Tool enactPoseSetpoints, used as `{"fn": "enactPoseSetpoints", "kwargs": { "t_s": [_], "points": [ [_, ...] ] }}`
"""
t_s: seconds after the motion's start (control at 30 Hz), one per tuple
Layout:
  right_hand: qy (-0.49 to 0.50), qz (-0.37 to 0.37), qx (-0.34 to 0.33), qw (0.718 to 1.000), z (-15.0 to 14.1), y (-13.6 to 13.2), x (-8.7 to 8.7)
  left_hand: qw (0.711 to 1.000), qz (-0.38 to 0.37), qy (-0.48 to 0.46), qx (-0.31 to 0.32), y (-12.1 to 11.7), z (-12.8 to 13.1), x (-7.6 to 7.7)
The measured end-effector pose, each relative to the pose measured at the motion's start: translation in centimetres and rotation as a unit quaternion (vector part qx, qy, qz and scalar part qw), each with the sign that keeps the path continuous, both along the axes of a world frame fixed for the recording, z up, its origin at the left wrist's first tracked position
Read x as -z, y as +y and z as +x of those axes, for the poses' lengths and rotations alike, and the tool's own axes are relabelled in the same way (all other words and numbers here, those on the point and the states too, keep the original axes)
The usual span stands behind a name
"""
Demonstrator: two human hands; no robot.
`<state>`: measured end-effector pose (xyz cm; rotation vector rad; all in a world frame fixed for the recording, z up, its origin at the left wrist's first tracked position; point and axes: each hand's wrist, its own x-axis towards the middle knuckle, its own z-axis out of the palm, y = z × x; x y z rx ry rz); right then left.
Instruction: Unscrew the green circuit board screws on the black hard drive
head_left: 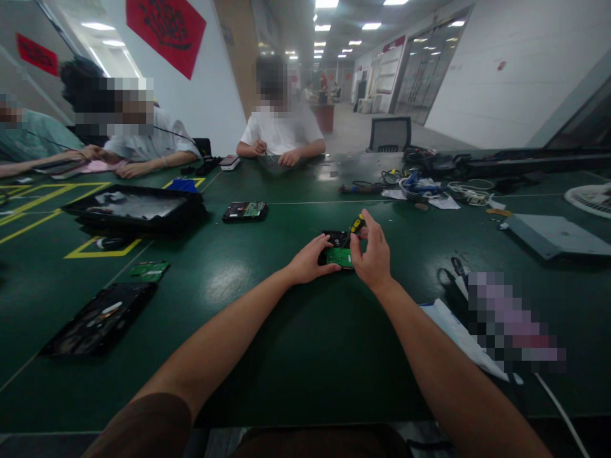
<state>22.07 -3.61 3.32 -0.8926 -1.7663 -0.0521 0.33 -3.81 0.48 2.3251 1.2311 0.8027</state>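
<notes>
Evidently, the work in hand is close work with a tool on a small black unit (338, 238), which lies flat on the green bench (291, 331) between the two hands, its green circuit board (339, 257) on the near side. The left hand (310, 257) curves around the unit's left end, fingers at the far part and thumb along the near edge; its grip is partly closed and seems to brace the piece. The right hand (373, 257) has a narrow grip, thumb and fingers pinched on a short yellow-and-black tool (358, 224), probably a screwdriver, which leans over the unit's right side. Its tip is too small and hidden to tell whether it touches a screw.

As I judge it, the step is seating or turning the tool at that far right part, and the next move calls for a tip set squarely, light downward pressure, and a firm left hand so that the unit does not slide or the board get scraped.

Beyond and to the left sits a similar unit (245, 211); nearer on the left are an open black casing (102, 318) and a green board (149, 271) beside its far end. A grey box (558, 235) lies off to the right.
</notes>
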Motion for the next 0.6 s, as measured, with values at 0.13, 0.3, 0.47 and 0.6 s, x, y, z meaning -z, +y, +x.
{"fn": "enactPoseSetpoints", "kwargs": {
  "t_s": [0.13, 0.3, 0.47, 0.6],
  "points": [
    [0.015, -0.005, -0.003, 1.000, 0.00, 0.03, 0.08, 1.000, 0.005, 0.001, 0.001, -0.02, 0.09, -0.05],
    [0.016, -0.004, -0.011, 1.000, -0.03, -0.05, 0.00, 1.000, -0.001, 0.005, -0.002, 0.05, 0.11, 0.06],
    [0.020, -0.006, -0.002, 1.000, 0.11, -0.05, -0.06, 1.000, -0.005, 0.008, -0.002, 0.11, 0.14, 0.19],
    [0.021, -0.009, -0.016, 1.000, 0.24, -0.05, -0.01, 1.000, -0.002, 0.007, -0.004, 0.11, 0.25, 0.22]
  ]
}}
